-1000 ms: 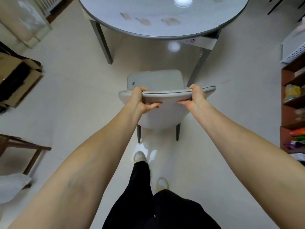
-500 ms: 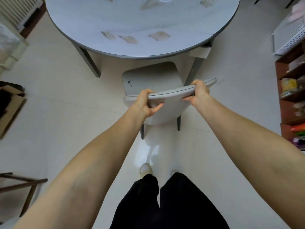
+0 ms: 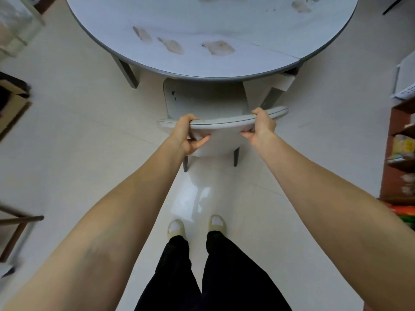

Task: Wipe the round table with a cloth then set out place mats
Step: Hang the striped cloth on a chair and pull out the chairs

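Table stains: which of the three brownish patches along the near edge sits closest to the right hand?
The rightmost patch, the widest of the row. It lies above the chair back toward the right hand; the other two trail off to the left.

Both arms extended forward; left hand [image 3: 187, 135] and right hand [image 3: 261, 126] each curled, thumb beneath, gripping the chair backrest [image 3: 222, 124].

We have pushed the chair [image 3: 208, 104] forward; its seat now sits partly under the tabletop [image 3: 224, 63] edge.
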